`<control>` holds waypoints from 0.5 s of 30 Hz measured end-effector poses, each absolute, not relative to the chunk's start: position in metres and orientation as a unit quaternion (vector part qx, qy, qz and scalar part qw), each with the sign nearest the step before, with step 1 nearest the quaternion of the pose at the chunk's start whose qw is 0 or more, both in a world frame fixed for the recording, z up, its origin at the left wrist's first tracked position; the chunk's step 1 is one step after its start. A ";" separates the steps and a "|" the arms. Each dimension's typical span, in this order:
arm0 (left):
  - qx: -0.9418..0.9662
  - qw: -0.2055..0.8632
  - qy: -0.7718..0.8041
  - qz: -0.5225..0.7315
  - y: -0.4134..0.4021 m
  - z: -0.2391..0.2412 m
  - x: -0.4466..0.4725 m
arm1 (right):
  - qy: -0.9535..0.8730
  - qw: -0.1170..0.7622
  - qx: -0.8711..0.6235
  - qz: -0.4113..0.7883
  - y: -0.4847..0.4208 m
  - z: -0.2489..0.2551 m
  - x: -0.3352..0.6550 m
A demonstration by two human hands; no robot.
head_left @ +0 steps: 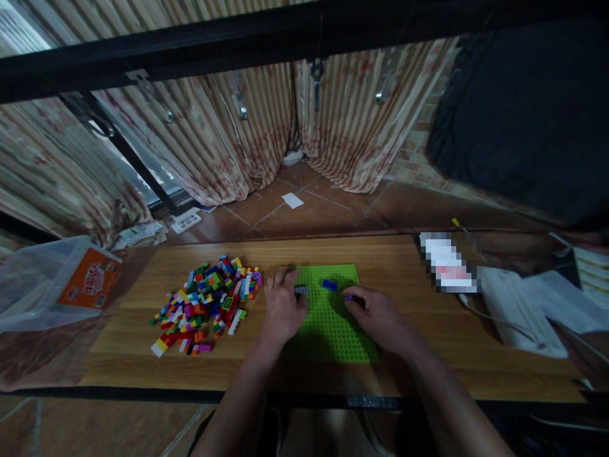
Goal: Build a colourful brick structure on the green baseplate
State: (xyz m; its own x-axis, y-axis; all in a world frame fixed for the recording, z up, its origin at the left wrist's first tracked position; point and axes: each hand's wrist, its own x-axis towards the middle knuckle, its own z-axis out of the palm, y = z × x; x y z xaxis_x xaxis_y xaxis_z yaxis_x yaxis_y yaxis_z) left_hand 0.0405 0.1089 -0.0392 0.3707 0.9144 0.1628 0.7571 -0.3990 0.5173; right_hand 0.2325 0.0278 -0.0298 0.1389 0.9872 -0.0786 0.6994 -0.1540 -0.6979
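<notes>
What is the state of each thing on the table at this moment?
green baseplate, flat on table, mostly bare
blue brick, on baseplate, untouched
grey brick, touched by left hand
purple brick, at right hand fingertips
brick pile, loose, unsorted
plastic bag, lying slack

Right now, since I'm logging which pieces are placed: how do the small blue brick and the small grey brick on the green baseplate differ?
The small blue plastic brick lies free, no hand on it; the small grey plastic brick sits at the left hand's fingertips. The blue one is further right, the grey one near the left edge of the green studded baseplate. Both rest on that baseplate.
</notes>
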 end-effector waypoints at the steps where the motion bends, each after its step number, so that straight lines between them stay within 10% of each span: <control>1: 0.808 0.181 0.513 0.225 0.108 -0.042 0.042 | -0.596 0.261 -0.709 0.273 0.028 -0.030 0.234; 15: 0.831 0.193 0.470 0.228 0.086 -0.045 0.052 | -0.599 0.288 -0.657 0.356 0.026 -0.026 0.235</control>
State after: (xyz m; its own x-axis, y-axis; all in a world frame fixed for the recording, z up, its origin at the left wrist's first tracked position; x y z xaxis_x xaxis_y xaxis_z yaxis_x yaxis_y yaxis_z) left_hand 0.0520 0.0862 -0.0450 0.4545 0.8686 0.1975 0.6921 -0.4840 0.5355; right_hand 0.2345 0.0263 -0.0260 0.0287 0.9919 -0.1233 0.5812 -0.1170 -0.8053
